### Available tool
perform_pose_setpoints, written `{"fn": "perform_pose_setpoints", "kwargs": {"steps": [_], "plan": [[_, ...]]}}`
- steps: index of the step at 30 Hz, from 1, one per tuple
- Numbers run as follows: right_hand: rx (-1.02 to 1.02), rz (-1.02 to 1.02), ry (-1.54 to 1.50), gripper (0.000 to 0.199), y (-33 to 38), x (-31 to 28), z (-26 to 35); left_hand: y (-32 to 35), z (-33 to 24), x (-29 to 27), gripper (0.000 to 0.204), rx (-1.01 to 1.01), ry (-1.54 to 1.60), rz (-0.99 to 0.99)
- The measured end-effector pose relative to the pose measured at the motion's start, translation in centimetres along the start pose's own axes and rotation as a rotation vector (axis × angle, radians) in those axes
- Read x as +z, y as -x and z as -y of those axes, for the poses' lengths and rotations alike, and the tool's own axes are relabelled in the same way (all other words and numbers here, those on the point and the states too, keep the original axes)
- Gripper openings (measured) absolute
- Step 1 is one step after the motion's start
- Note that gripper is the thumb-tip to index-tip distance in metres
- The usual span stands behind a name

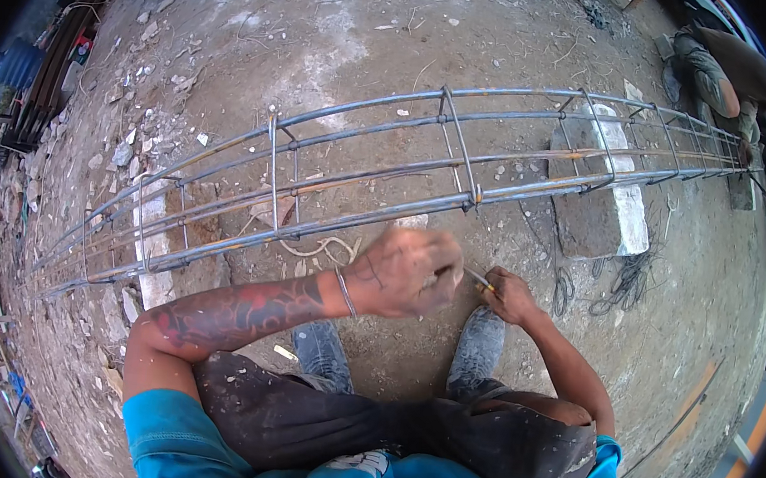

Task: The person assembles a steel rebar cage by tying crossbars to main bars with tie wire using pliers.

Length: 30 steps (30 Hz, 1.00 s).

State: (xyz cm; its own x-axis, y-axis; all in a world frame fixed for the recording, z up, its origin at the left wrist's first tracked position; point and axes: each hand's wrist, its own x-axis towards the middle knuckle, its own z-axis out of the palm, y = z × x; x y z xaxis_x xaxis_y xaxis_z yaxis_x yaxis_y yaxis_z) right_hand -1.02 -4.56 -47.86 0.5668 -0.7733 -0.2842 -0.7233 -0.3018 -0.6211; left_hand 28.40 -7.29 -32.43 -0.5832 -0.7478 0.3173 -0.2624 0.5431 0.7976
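Long rebar cage [390, 162] of grey steel bars, tied by square stirrups, lying lengthwise from near left to far right, raised off the dirt on pale concrete blocks. Thin, short piece of wire [478, 279], pinched between both hands just near of the cage's lowest bar.

I see bare dirt ground [345, 44] beyond the long rebar cage [361, 178], open for a reach. The cage itself bars the way across the middle, its stirrups leaving only narrow gaps. Under its right end a concrete block [600, 203] fills the space, with loose tie wire [625, 283] beside it. Near my left hand [407, 273] and right hand [510, 296], the ground looks clear, though blur hides detail. Rubble [127, 144] crowds the left edge.
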Motion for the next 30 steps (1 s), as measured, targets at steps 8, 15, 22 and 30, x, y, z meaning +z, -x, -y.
{"fn": "perform_pose_setpoints", "kwargs": {"steps": [8,15,22,30], "plan": [[0.504,-0.33,-0.29,0.031,2.8,-5.5,0.6,4.6,2.8,3.3,0.034,-0.379,0.096,0.463],[0.526,-0.229,-0.78,0.034,9.2,-9.5,11.6,1.2,-0.5,6.5,0.059,0.009,0.022,0.117],[0.48,-0.002,-0.723,0.035,3.7,-11.5,15.8,-0.2,-2.5,4.3,0.084,-0.833,0.463,0.192],[0.523,-0.008,-0.855,0.026,2.2,-10.1,18.4,-0.2,-1.3,5.0,0.075,-0.874,0.598,0.076]]}}
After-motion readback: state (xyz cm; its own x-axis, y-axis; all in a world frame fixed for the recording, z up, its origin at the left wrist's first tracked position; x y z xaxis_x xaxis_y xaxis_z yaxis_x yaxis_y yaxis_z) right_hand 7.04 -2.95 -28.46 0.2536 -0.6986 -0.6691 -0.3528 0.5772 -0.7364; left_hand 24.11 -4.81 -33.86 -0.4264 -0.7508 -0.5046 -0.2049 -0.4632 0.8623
